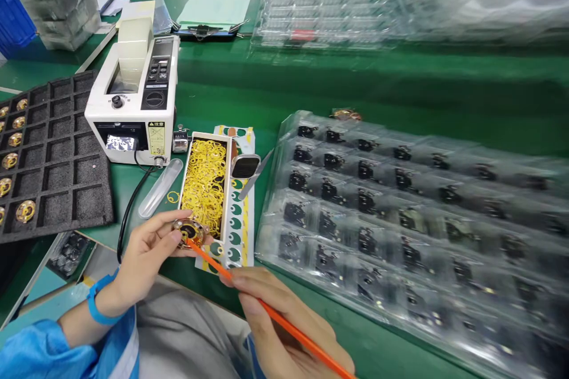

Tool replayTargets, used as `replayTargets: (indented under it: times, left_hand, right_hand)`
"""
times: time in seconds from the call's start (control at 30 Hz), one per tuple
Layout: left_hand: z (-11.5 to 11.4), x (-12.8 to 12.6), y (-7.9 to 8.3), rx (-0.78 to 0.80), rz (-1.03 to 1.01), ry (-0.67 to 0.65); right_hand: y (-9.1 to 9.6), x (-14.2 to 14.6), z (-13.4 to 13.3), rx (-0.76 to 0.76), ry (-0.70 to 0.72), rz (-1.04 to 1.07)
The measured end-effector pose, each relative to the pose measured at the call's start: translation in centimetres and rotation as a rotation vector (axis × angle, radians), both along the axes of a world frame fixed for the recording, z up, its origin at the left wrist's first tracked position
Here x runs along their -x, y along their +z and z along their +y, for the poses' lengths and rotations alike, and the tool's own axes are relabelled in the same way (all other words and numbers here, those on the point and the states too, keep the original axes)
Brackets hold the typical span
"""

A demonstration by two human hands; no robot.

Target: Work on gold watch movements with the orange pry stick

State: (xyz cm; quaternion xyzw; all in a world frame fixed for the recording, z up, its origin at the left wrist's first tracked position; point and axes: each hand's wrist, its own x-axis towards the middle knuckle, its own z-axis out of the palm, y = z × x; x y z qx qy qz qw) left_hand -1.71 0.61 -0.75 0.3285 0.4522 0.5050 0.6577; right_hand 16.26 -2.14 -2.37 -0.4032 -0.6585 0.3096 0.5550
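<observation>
Where the left hand (144,257) pinches, a round gold disc (190,232) sits.

My left hand (146,254) reaches in from the lower left, its fingers (171,226) curled forward and closed, thumb on top, the left wrist (104,299) angled up from a forearm in a blue sleeve (48,349). My right hand (284,328) rises from the lower edge, its fingers (253,302) bent in a pinch, near the left.
</observation>
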Motion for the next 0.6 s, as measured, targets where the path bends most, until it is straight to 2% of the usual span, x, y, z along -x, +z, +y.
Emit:
replayTargets:
  times: [0.13, 0.23, 0.4, 0.6]
  left_hand:
    - [0.1, 0.1, 0.5, 0.036, -0.054, -0.007]
    - [0.1, 0.2, 0.9, 0.048, -0.096, -0.032]
    - [0.1, 0.2, 0.9, 0.061, -0.081, -0.015]
    - [0.3, 0.0, 0.4, 0.122, -0.102, 0.012]
  right_hand:
    - [-0.5, -0.2, 0.8, -0.012, 0.081, 0.057]
    - [-0.8, -0.4, 1.4, -0.088, 0.158, 0.068]
    - [-0.7, -1.1, 1.7, -0.255, 0.262, -0.108]
    - [-0.7, -1.4, 1.6, -0.370, 0.286, -0.282]
